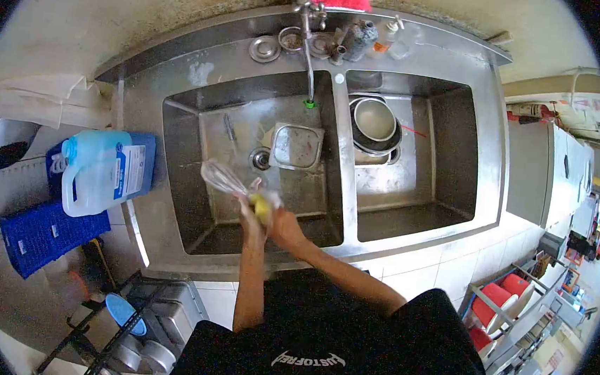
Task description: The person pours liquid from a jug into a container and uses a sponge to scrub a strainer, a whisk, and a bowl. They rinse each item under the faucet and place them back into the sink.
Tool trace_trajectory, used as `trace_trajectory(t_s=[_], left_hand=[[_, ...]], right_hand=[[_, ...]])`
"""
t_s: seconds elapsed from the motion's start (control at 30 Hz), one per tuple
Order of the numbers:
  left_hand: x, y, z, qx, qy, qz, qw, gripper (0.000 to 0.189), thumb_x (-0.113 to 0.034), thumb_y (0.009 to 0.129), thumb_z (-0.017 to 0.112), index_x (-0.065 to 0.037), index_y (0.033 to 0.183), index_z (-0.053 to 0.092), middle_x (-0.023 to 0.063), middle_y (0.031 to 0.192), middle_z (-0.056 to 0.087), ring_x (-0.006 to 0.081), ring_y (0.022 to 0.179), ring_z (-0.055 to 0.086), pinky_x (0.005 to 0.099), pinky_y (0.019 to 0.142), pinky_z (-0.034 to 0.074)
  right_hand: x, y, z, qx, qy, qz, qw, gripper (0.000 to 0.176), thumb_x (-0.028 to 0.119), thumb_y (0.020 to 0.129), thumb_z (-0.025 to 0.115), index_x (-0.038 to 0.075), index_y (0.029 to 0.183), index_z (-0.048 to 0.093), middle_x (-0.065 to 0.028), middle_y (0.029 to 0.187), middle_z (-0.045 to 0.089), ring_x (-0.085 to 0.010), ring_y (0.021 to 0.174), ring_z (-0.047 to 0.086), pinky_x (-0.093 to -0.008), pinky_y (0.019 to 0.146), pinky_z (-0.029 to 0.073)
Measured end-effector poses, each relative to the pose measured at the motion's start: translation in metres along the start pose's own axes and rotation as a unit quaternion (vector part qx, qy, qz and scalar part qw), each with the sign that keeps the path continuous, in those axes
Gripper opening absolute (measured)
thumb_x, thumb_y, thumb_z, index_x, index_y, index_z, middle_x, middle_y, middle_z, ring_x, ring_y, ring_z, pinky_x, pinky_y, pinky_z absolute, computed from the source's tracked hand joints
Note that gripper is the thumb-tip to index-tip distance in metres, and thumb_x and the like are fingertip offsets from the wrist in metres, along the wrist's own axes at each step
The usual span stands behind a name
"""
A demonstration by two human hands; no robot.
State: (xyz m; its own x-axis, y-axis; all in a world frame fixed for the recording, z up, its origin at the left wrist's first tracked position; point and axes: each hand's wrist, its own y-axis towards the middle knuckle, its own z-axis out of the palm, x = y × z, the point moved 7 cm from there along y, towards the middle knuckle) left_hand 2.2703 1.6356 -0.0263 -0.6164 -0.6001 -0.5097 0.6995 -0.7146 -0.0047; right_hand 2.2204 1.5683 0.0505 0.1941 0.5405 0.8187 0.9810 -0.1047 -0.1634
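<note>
a double steel sink (492, 139) is viewed from above, divided into a left basin (209, 134) and a right basin (406, 187). near the sink's left end, a translucent jug (94, 182) is placed next to a blue container (148, 165). in the right basin, nested round vessels are stacked, with a pale bowl (376, 119) uppermost. in the left basin, a rectangular metal pan (296, 147) is laid just beside the drain. above the near part of the same basin, a wire whisk (220, 176) is suspended, its loops directed to the left (motion blur is shown here). the whisk is grasped by the left hand (249, 210), whose fingers are closed around it. the right hand (285, 226) is curled against a yellow sponge (263, 209), by which the whisk is met between the hands. the drain (261, 158) is left uncovered, and a slim utensil (229, 128) is laid beyond it.
</note>
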Motion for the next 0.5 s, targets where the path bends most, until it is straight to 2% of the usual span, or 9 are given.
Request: trace_trajectory(t_s=[0.03,0.07,0.17,0.23,0.27,0.3,0.37,0.4,0.5], left_hand=[[0.016,-0.010,-0.035,-0.151,0.055,-0.052,0.986,0.065,-0.060,0.085,0.029,-0.007,0.120,0.040,0.0063,0.082,0.056,0.0170,0.071,0.057,0.0298,0.060,0.049],[0.027,-0.024,-0.072,-0.296,0.110,-0.100,0.943,0.070,-0.063,0.083,0.028,-0.007,0.124,0.037,0.0086,0.086,0.058,0.0192,0.075,0.057,0.0324,0.062,0.049],[0.001,-0.003,-0.008,-0.486,0.067,0.011,0.871,0.080,-0.066,0.081,0.027,-0.003,0.130,0.029,0.0117,0.115,0.052,0.0212,0.098,0.051,0.0344,0.079,0.047],[0.007,0.015,0.033,-0.381,0.077,0.013,0.921,0.079,-0.064,0.083,0.028,-0.001,0.131,0.027,0.0087,0.127,0.043,0.0185,0.108,0.043,0.0311,0.091,0.040],[0.023,0.014,0.041,-0.432,0.100,-0.040,0.895,0.069,-0.059,0.084,0.035,-0.003,0.125,0.038,0.0079,0.121,0.048,0.0186,0.104,0.046,0.0317,0.091,0.037],[0.033,0.018,0.032,-0.433,0.100,-0.037,0.895,0.069,-0.059,0.084,0.035,-0.003,0.125,0.038,0.0079,0.121,0.048,0.0186,0.104,0.046,0.0317,0.091,0.037],[0.039,0.029,0.005,-0.431,0.205,-0.043,0.878,0.053,-0.052,0.086,0.042,-0.006,0.110,0.054,0.0056,0.111,0.053,0.0168,0.102,0.047,0.0332,0.088,0.036],[0.025,0.036,0.028,-0.504,0.160,-0.056,0.847,0.039,-0.044,0.087,0.045,-0.009,0.094,0.060,0.0027,0.102,0.056,0.0143,0.099,0.047,0.0328,0.085,0.035],[0.052,0.031,0.010,-0.471,0.158,-0.075,0.864,0.037,-0.045,0.086,0.046,-0.011,0.092,0.059,0.0030,0.101,0.057,0.0144,0.100,0.047,0.0326,0.087,0.034]], right_hand=[[-0.016,0.001,-0.003,0.029,-0.008,0.090,0.996,0.042,0.003,0.070,0.052,-0.009,0.109,0.041,-0.0298,0.089,0.054,-0.0401,0.081,0.055,-0.0454,0.071,0.044],[-0.021,-0.004,-0.007,0.029,-0.008,0.085,0.996,0.042,0.003,0.070,0.052,-0.009,0.109,0.041,-0.0298,0.089,0.054,-0.0401,0.081,0.055,-0.0454,0.071,0.044],[-0.038,-0.023,-0.010,0.041,0.007,0.003,0.999,0.038,0.005,0.071,0.053,-0.008,0.106,0.043,-0.0270,0.082,0.057,-0.0392,0.076,0.056,-0.0439,0.067,0.045],[-0.051,-0.023,-0.030,-0.034,0.184,-0.125,0.974,0.026,0.006,0.075,0.052,-0.006,0.098,0.049,-0.0241,0.077,0.058,-0.0333,0.070,0.059,-0.0402,0.063,0.046],[-0.070,-0.022,-0.030,0.013,0.227,0.087,0.970,0.018,0.005,0.077,0.051,-0.003,0.092,0.055,-0.0193,0.081,0.060,-0.0255,0.071,0.059,-0.0353,0.064,0.048],[-0.075,-0.025,-0.032,0.015,0.227,0.084,0.970,0.018,0.005,0.077,0.051,-0.003,0.092,0.055,-0.0193,0.081,0.060,-0.0255,0.071,0.059,-0.0353,0.064,0.048],[-0.108,-0.044,-0.010,-0.027,0.486,0.278,0.828,0.015,0.006,0.078,0.049,-0.001,0.088,0.058,-0.0111,0.081,0.061,-0.0203,0.070,0.058,-0.0320,0.065,0.048],[-0.134,-0.051,0.009,-0.023,0.493,0.289,0.820,0.017,0.006,0.078,0.047,0.000,0.089,0.057,-0.0092,0.083,0.060,-0.0196,0.070,0.058,-0.0313,0.065,0.049],[-0.140,-0.055,-0.007,-0.022,0.594,0.282,0.753,0.029,0.007,0.074,0.042,-0.001,0.100,0.054,-0.0091,0.090,0.059,-0.0181,0.073,0.058,-0.0297,0.064,0.049]])
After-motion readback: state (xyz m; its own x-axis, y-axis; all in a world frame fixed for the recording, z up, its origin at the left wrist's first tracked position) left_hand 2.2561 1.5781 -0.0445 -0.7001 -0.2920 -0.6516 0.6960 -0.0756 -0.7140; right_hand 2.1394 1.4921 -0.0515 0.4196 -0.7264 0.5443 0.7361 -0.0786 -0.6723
